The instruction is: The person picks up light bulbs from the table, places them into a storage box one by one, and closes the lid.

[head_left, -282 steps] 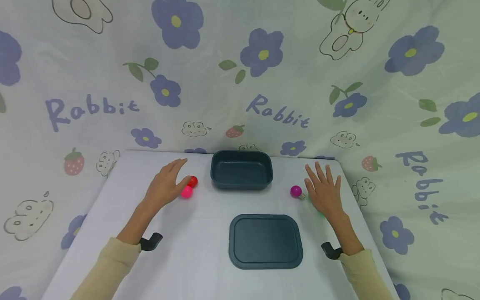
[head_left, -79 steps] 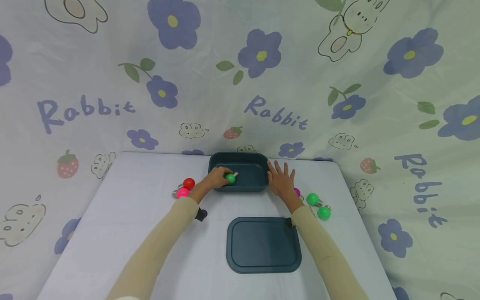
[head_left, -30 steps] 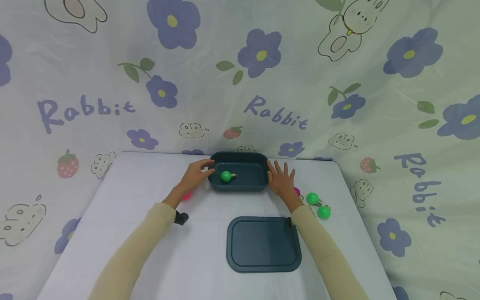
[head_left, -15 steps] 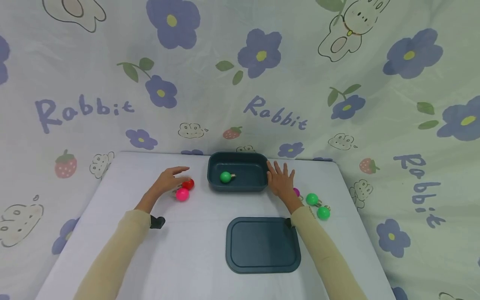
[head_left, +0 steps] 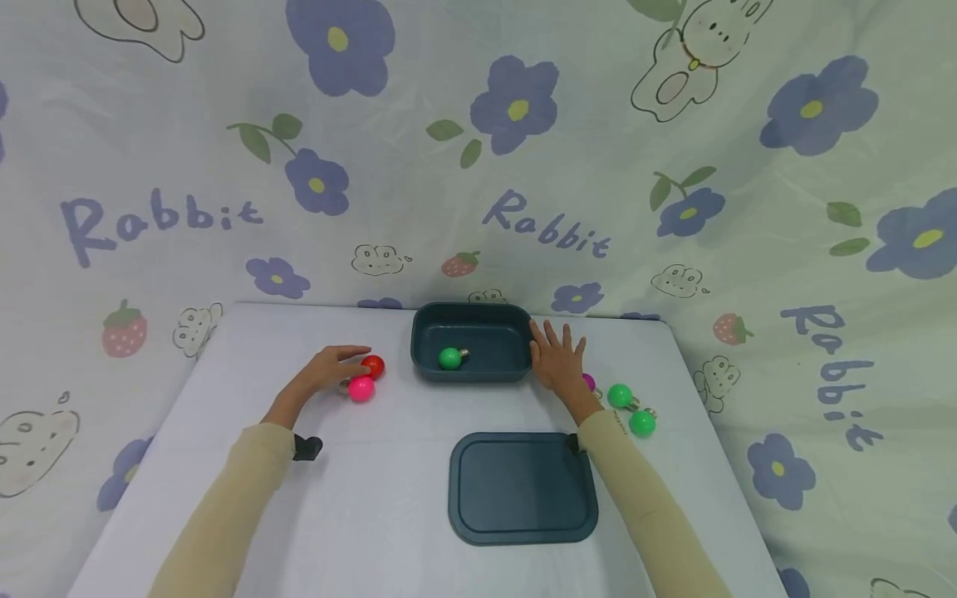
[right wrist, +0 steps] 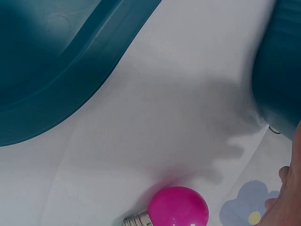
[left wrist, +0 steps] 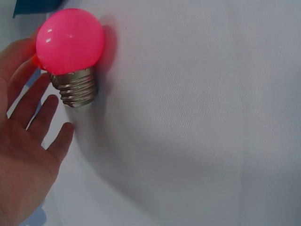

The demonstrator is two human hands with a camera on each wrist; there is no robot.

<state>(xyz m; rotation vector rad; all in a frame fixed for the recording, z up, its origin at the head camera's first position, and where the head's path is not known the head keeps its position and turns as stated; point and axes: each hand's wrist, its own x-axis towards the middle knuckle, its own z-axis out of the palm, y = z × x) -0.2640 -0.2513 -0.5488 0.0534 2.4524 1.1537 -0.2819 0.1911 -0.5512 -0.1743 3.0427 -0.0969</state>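
My left hand (head_left: 327, 370) is at the red light bulb (head_left: 374, 366), its thumb across the bulb's near side and the other fingers extended just above it. Beside it lies a pink light bulb (head_left: 361, 389); in the left wrist view that pink bulb (left wrist: 70, 42) with its metal screw base hides the thumb and index tips and most of the red bulb. Fingers spread, my right hand (head_left: 557, 359) rests against the right end of the dark teal box (head_left: 471, 375). One green light bulb (head_left: 450, 359) lies inside the box, near its front left.
Right of the box lie a magenta light bulb (right wrist: 178, 207), partly hidden by the right wrist in the head view, and two green bulbs, a farther one (head_left: 620, 396) and a nearer one (head_left: 642, 423). The flat lid (head_left: 523, 490) lies in front. A printed curtain (head_left: 419, 166) hangs behind the table.
The left hand laid a green bulb in the box, let go and moved left to the red bulb; its fingers have since come lower around it. The right hand stays at the box.
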